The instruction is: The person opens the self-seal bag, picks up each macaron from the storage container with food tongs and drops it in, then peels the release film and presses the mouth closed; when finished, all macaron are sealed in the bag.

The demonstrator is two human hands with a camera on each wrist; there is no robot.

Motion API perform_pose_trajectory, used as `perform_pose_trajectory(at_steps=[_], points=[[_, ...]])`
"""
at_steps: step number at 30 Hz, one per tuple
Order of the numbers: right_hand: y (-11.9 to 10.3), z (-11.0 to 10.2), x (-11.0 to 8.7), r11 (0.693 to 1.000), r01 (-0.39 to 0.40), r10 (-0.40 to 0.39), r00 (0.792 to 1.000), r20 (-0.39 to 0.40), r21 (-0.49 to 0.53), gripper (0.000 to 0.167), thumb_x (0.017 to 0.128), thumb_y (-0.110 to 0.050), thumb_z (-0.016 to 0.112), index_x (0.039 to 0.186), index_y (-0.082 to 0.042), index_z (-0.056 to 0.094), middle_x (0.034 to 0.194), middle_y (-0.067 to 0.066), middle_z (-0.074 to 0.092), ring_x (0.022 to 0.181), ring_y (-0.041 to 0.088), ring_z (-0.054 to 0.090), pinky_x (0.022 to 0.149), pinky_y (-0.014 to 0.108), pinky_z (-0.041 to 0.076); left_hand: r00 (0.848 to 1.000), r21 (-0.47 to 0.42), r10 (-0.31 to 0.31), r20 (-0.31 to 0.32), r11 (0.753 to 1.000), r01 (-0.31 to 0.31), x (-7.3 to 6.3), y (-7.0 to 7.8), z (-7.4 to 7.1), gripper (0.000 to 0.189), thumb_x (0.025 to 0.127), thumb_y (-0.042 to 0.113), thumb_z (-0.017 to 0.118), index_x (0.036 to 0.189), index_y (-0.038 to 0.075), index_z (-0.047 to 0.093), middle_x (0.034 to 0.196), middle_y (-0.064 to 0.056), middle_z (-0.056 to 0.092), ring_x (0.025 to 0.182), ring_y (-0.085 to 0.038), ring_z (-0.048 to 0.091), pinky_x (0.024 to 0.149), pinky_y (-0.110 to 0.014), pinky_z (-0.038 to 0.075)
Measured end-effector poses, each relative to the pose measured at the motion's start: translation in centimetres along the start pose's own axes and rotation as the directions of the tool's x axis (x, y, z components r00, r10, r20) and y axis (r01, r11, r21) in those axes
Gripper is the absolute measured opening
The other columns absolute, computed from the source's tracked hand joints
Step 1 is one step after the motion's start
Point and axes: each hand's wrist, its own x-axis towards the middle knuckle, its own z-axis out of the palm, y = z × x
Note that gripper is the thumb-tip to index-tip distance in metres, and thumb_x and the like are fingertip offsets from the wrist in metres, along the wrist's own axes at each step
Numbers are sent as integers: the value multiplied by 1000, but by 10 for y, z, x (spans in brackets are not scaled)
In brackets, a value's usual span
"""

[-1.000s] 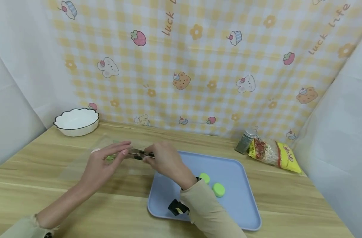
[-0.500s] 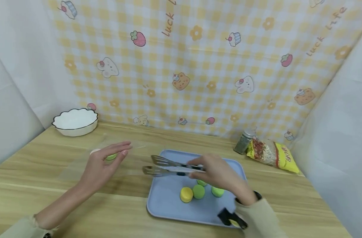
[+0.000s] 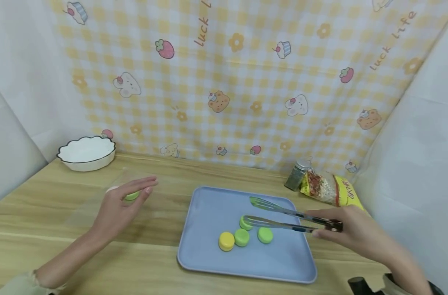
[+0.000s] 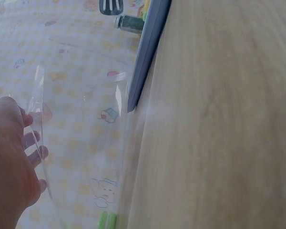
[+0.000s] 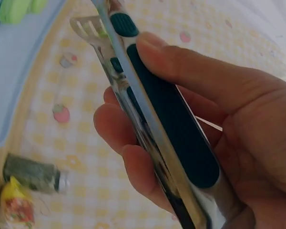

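In the head view my left hand [image 3: 117, 209] is at the left, beside a clear plastic container [image 4: 102, 148]. In the left wrist view its thumb and fingers lie on either side of a clear wall. A green macaron [image 3: 132, 196] shows beyond the thumb, and a pale round thing [image 3: 111, 189] is partly hidden behind the hand. My right hand [image 3: 356, 231] grips metal serving tongs [image 3: 283, 224] by their dark-padded handles. The tongs' arms stand apart with nothing between them, above the tray. A yellow macaron [image 3: 226, 241] and three green macarons [image 3: 241, 237] lie on the blue tray [image 3: 205, 205].
At the back left stands a white scalloped dish [image 3: 87, 152] with a dark rim. A spice jar [image 3: 297, 175] leans beside a yellow food packet [image 3: 329, 188] at the back right. A checked cloth [image 3: 194, 82] hangs behind the wooden table [image 3: 135, 262].
The tongs have swung right, from beside my left fingertips to over the right half of the tray, and their arms have spread. My left hand keeps its place.
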Motion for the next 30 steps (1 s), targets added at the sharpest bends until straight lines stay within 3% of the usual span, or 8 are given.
perform_pose_trajectory(at_steps=[2,7,13,17,22,24,28,30], points=[[3,-7,-9,999,-39,39,999,8,-26,36,80,-22,74,114,-12,67,79,-17,60,55,-4,44,45,18,38,1000,2,-1,-3,1000,1,0,0,0,25,82,-3,67,105,6,70,112,-5,66,105,3,55,90,-9,37],[4,-18,-20,983,-148,152,988,28,-107,33,79,-27,74,106,-8,70,89,-6,68,58,-4,48,49,20,41,1000,-3,-11,1,1000,11,-1,0,0,25,83,-2,67,106,8,70,112,-5,66,106,3,54,91,-9,37],[-2,-22,-23,961,-276,274,950,151,-7,19,87,-30,66,96,-14,68,76,-14,63,47,2,49,43,24,43,1000,-6,-23,3,1000,23,-1,-1,1,24,84,-1,67,106,7,70,112,-6,66,107,3,54,90,-8,36],[0,-24,-24,959,-276,254,937,240,64,17,91,-27,62,100,-13,65,83,-12,63,52,3,54,45,24,44,998,-18,-63,-3,998,63,-1,-2,1,25,84,-1,66,108,7,70,112,-6,66,107,2,54,89,-8,37],[4,-27,-25,960,-270,229,911,344,75,22,87,-22,66,105,-9,64,89,-13,62,67,1,57,52,23,45,995,-20,-95,3,995,96,-1,-2,0,27,85,1,66,110,11,70,113,-5,66,107,2,55,88,-8,38],[5,-25,-24,960,-268,224,905,360,76,19,85,-19,68,102,-10,64,84,-15,60,65,0,55,52,23,43,995,-17,-98,6,995,98,-1,-3,0,27,85,2,66,110,12,70,113,-4,65,106,2,54,88,-8,37],[7,-19,-23,962,-248,194,915,354,114,14,82,-11,69,95,-12,62,72,-14,55,59,-1,48,48,23,39,995,-20,-101,7,995,101,-2,-3,1,25,85,2,66,109,10,70,112,-4,66,105,3,55,89,-7,36],[8,-17,-24,961,-252,198,912,358,112,15,80,-9,69,94,-10,63,73,-14,56,61,-1,48,49,23,40,995,-18,-98,13,995,99,-2,-3,2,24,86,3,66,108,9,70,112,-4,66,105,3,55,89,-7,36]])
